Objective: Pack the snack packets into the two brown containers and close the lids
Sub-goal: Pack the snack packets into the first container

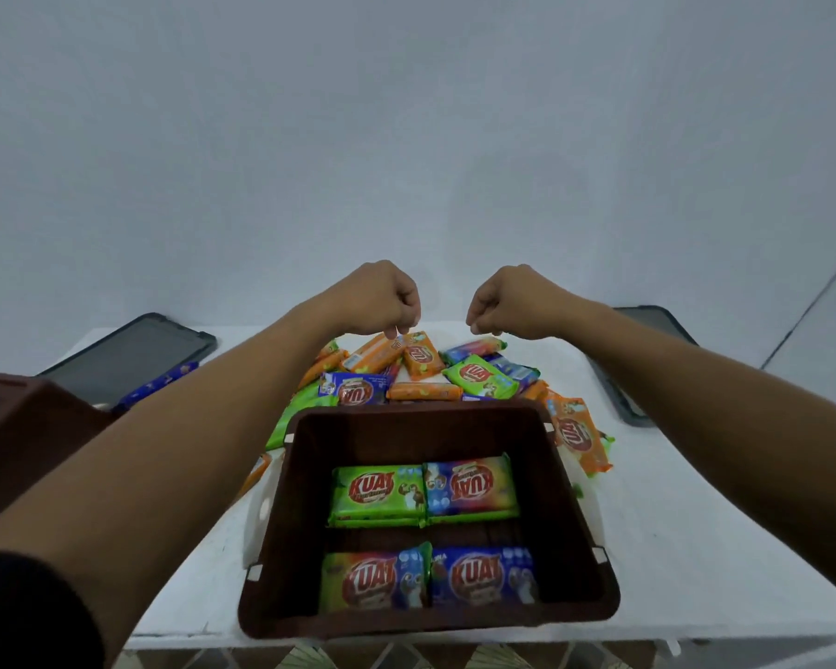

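Note:
An open brown container (581,514) stands at the table's near edge. Inside it lie several KUAT snack packets (378,494), flat in two rows. Behind it a heap of orange, green and blue packets (479,376) covers the table's middle. My left hand (382,301) hangs over the heap's far side with fingers curled, and its fingertips pinch the edge of an orange packet (375,353). My right hand (510,304) is curled just above a blue packet (474,346) and holds nothing that I can see. A second brown container (20,422) sits at the left, partly behind my left forearm.
A dark flat lid (131,357) lies at the back left with a blue packet (158,384) against it. Another dark lid (621,395) lies at the back right, partly under my right forearm. The white table (686,548) ends just in front of the container. A plain wall rises behind.

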The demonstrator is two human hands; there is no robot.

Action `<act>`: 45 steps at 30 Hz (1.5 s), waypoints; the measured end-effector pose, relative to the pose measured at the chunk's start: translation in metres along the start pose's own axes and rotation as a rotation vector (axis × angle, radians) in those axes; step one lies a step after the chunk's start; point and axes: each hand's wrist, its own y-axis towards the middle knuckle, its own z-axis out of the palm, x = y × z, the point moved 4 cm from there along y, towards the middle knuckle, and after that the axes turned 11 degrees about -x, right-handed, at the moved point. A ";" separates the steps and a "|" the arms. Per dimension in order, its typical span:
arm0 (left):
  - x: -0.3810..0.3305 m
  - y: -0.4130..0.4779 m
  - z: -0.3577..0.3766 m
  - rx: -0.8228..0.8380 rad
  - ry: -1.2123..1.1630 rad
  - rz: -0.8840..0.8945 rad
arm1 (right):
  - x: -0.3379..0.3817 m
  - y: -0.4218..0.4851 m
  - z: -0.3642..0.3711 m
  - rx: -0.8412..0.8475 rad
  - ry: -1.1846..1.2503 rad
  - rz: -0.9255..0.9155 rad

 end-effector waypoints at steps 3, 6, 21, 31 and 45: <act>0.007 0.019 0.011 0.014 0.027 -0.035 | -0.017 0.016 0.010 0.019 -0.006 -0.004; 0.015 0.036 0.023 0.031 0.069 -0.079 | -0.032 0.032 0.022 0.051 -0.027 -0.021; 0.060 0.084 0.098 0.110 0.239 -0.356 | -0.091 0.075 0.079 0.306 -0.210 -0.123; 0.061 0.103 0.137 0.126 0.503 -0.358 | -0.112 0.091 0.111 0.461 -0.309 -0.164; 0.057 0.108 0.149 0.169 0.472 -0.408 | -0.114 0.097 0.107 0.461 -0.334 -0.252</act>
